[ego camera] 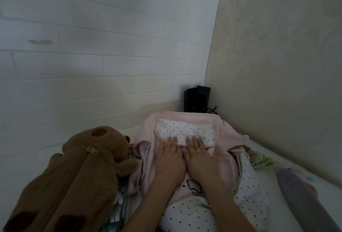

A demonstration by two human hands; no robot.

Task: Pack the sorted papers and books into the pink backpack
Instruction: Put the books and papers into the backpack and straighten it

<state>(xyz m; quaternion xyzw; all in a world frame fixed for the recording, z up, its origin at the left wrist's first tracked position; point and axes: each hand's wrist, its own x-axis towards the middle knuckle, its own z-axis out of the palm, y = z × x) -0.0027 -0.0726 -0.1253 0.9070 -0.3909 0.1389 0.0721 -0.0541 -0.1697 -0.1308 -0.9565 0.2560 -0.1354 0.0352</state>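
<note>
The pink backpack (187,120) is lying flat on a pale surface (268,154) tucked into the corner where a white brick-pattern wall (92,65) meets a plain beige wall (277,55). It's soft, pale pink fabric with a white patch with black polka dots (185,131) on the far part, more of the same dotted fabric down at the near end, and a little black outline drawing on the pink just past the wrists.

Both hands are pressed flat on top of it, side by side and touching, fingers spread out straight, not gripping anything. The left hand (169,157) sits just left of center, and the right hand (200,155) has a ring on 1 finger. Fingertips of both land on the near edge of the dotted patch.

Hard to see much else, honestly. The light is dim, and the arms cover the middle of the bag. Can't tell if the main zipper is open or closed, though there's a gap along the left side with a white cord and something pale poking out. No clear view of papers or books, just some striped edges peeking from under the bag at lower left.

The bag's long axis runs away from the camera toward the corner. Which end is the top, I can't tell.

A brown teddy bear bag (74,172) with a zipper lies just left of it, touching. A black device (197,99) stands in the corner behind.
</note>
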